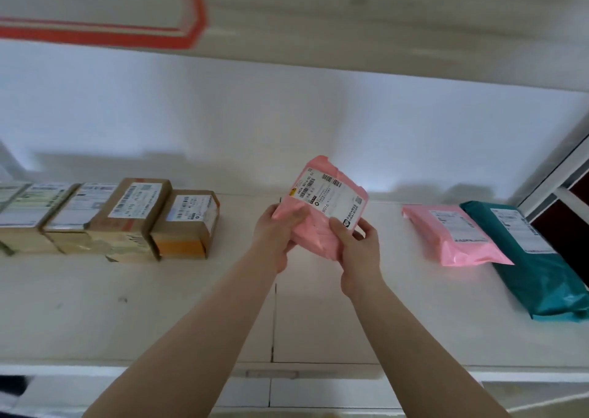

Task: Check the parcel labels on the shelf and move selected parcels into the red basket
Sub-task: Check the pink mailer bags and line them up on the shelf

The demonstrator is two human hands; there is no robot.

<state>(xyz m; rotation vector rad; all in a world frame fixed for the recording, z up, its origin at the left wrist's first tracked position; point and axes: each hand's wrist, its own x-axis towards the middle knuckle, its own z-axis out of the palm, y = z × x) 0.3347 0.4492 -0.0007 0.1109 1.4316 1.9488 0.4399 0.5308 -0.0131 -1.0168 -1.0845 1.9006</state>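
Observation:
A pink plastic parcel (322, 226) with a white barcode label facing me is held up above the middle of the white shelf (159, 306). My left hand (275, 236) grips its lower left edge and my right hand (358, 251) grips its lower right corner, thumb on the label side. The red basket is not in view.
Several brown cardboard boxes (127, 216) with labels stand in a row at the left of the shelf. A second pink parcel (455, 236) and a teal parcel (535, 264) lie at the right. A white wall stands behind, and another shelf board with red tape (191, 12) runs above.

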